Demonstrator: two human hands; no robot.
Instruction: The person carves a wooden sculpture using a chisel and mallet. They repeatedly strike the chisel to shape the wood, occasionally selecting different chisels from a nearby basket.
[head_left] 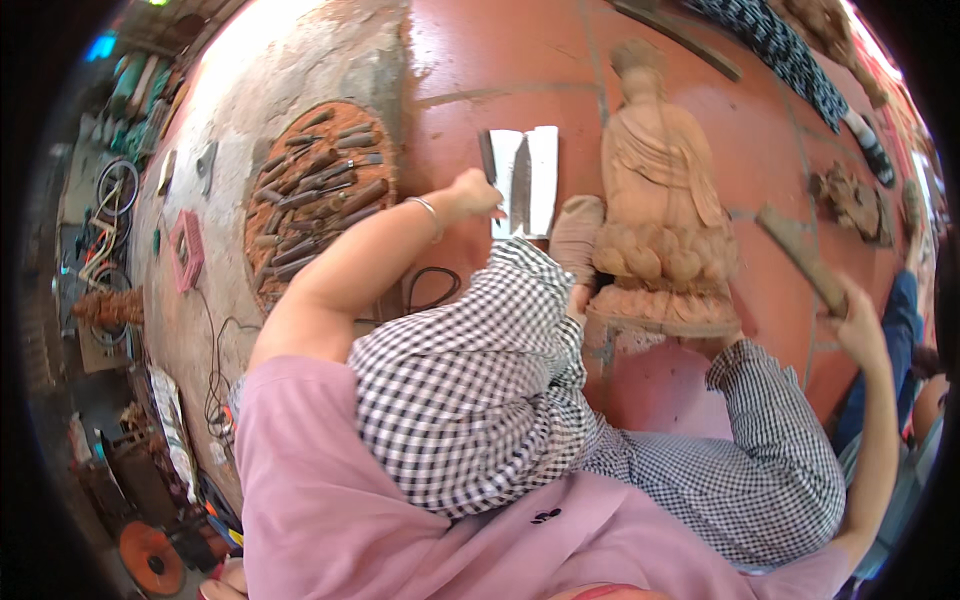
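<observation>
My left hand (475,195) is closed around a slim dark tool (487,155); it looks like a carving chisel, though my fingers hide its middle. Just beside it lies a white sheet (543,175) with a long dark strip (520,185) on it. A thick wooden club (800,255) is gripped by my right hand (858,325), which is held out to the right. Between my legs, apart from both hands, a carved wooden statue (660,190) of a robed figure on a petalled base rests on the tiles.
Many wood-handled chisels (320,180) lie on a round brown mat (378,125) at the left. Farther left are a pink crate (186,250), cords (215,370) and a bicycle (110,230). A carved wood piece (852,203) and another person's leg (800,60) are at the right.
</observation>
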